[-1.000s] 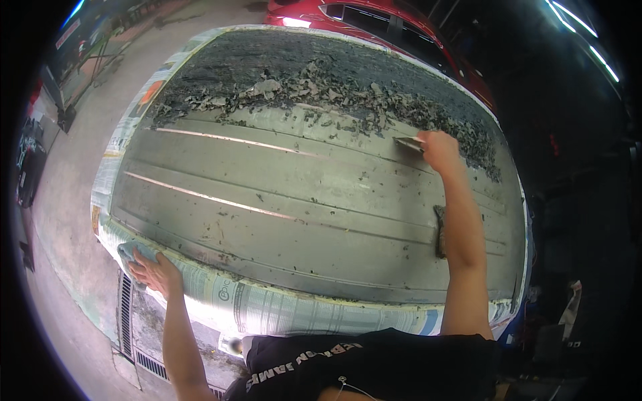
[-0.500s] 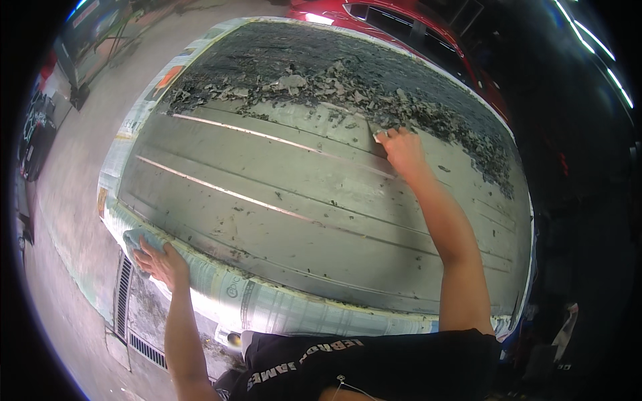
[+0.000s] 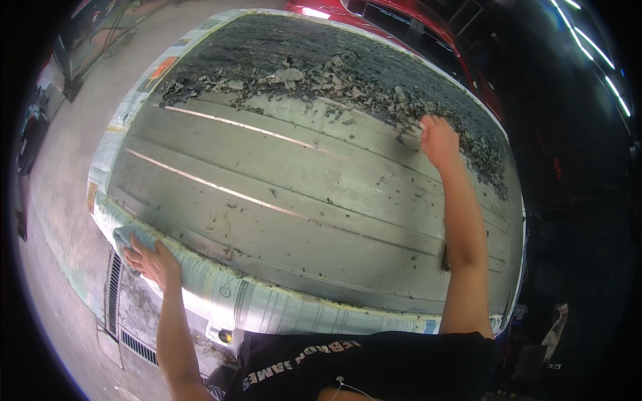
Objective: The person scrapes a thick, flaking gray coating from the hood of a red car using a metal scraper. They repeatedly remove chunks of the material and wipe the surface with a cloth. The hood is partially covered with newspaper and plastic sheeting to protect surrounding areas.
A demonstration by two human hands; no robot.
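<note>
A wide vehicle roof panel (image 3: 267, 174) lies before me, bare and greyish in its near part, with a dark, flaking layer (image 3: 267, 47) over its far part. A ridge of loose, curled flakes (image 3: 334, 80) runs between the two. My right hand (image 3: 441, 142) is closed above the right side of this ridge. It grips what looks like a small scraper (image 3: 422, 125), mostly hidden by the fingers. At the near left edge, my left hand (image 3: 155, 264) lies with fingers spread over a blue-grey cloth (image 3: 127, 235), which rests on the papered border.
Taped newspaper and masking sheets (image 3: 267, 307) cover the roof's border. Behind it stands a red car (image 3: 381, 20). Drain grates (image 3: 139, 347) are set in the concrete floor (image 3: 60, 200) at left. Small crumbs dot the bare panel.
My right hand has moved right along the flake ridge with the scraper. My left hand stays on the cloth, and the view has shifted slightly.
</note>
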